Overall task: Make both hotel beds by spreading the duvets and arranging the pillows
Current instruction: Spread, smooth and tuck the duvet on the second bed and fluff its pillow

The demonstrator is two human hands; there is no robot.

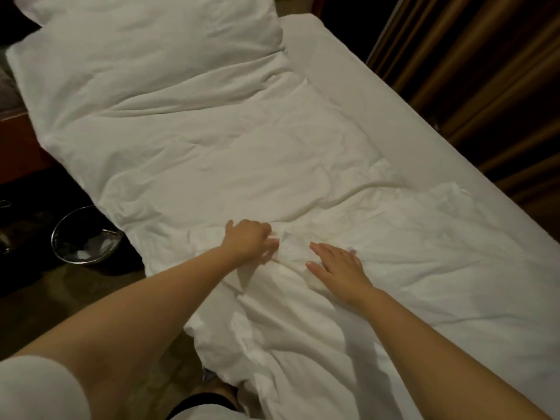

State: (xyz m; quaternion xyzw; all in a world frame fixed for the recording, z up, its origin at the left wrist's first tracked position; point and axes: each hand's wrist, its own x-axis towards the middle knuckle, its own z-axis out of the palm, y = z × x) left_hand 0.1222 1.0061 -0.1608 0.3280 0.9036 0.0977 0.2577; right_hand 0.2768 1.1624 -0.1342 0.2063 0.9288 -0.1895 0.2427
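Head view: your left hand [251,241] has its fingers curled into a fold of the duvet [212,153], pinching the cloth near the middle of the bed [394,101]. Your right hand [336,265] lies just beside it, apart from it by a narrow ridge of cloth, palm down on the duvet with the fingers straight and slightly spread, gripping nothing.

The duvet is white and much creased. It covers the left side of the bed from the head end down, and it bunches into thick folds at the near edge, where it spills over toward your legs. A strip of bed along the right edge lies uncovered by it, widest toward the head end.

The pillow [151,28] rests at the far left corner, on top of the duvet's upper end. A round metal bin [85,234] stands on the floor by the bed's left edge. Brown curtains [485,86] hang along the right edge.
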